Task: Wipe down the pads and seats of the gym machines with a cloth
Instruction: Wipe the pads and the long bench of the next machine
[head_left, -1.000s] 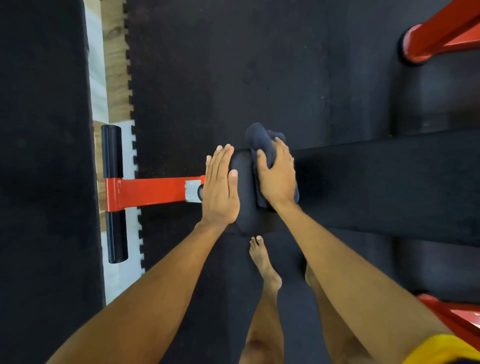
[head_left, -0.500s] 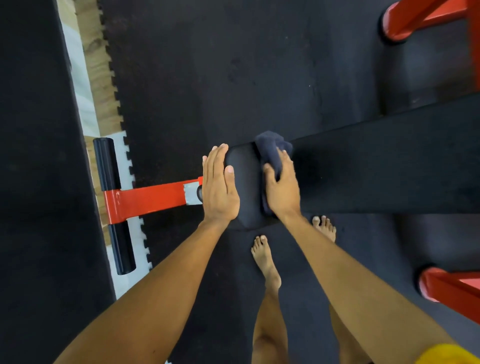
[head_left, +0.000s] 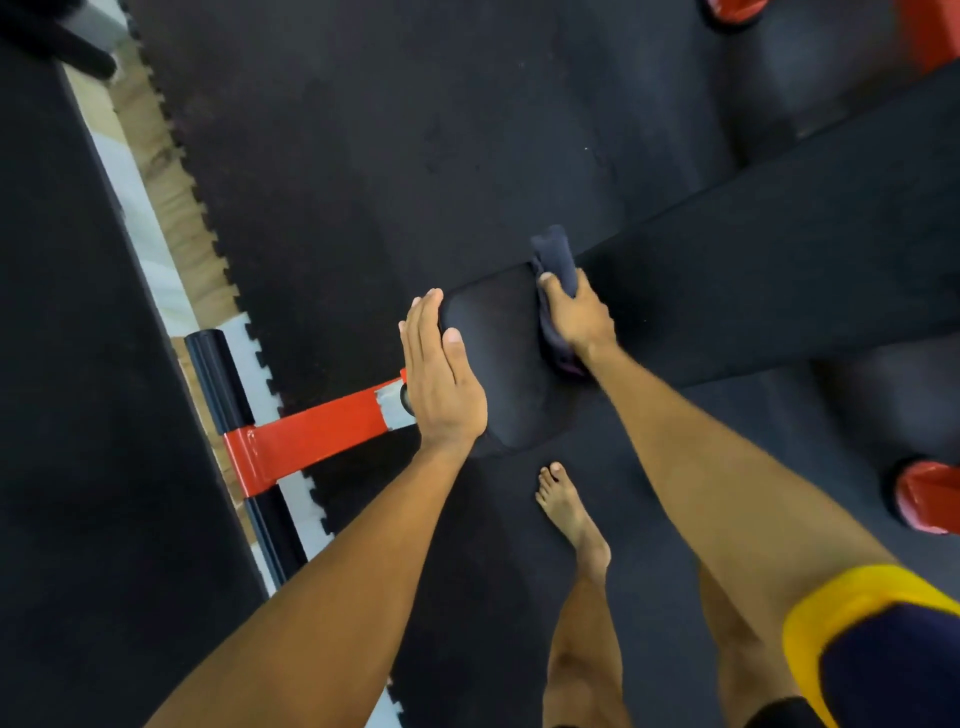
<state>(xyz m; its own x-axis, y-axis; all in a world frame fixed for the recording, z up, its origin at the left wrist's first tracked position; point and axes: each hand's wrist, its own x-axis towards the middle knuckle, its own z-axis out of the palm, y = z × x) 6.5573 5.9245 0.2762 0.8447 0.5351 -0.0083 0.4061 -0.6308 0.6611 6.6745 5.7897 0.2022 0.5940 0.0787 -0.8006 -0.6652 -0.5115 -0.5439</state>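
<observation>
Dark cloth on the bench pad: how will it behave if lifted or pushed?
Likely floppy: the cloth bunches into folds under the right hand. Probably light, a small fabric wad. Pushed along the pad, it may wad up rather than stay flat.

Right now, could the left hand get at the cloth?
Probably yes: the left hand lies flat on the pad, only bare pad between it and the cloth the right hand grips.

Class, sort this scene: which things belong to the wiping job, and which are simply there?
Part of the job: cloth, gripped by the right hand; bench pad; left hand, flat against the pad's end.
Simply there: red bar; black crossbar; floor mat.
</observation>
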